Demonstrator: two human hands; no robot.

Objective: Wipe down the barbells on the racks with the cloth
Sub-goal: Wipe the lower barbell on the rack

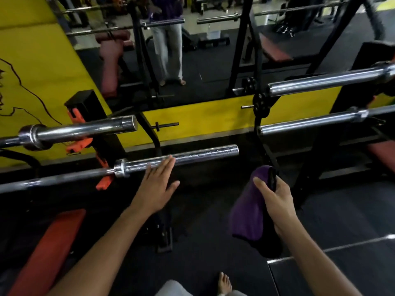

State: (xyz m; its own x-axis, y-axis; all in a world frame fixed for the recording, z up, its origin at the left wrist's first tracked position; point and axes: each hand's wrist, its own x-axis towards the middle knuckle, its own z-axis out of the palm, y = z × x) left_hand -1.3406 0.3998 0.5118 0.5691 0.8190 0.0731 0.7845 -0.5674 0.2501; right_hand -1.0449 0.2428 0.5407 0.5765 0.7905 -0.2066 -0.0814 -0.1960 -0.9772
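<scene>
The left hand (157, 186), fingers straight, seemingly touches the barbell sleeve (181, 158) to steady it; the right hand (275, 201) beside it grips the purple cloth (248, 214), ready to wipe.

Yellow wall (32, 60), dark rubber floor (342, 210), mirror (203, 50), orange bench (49, 253).

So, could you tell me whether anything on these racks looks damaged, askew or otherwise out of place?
Mostly no. The lower left barbell sleeve, which the left hand reaches toward, looks speckled and dull near its end, possibly pitting or grime. The other bars sit level on their racks. The purple cloth hangs from the right hand, away from any bar.
</scene>
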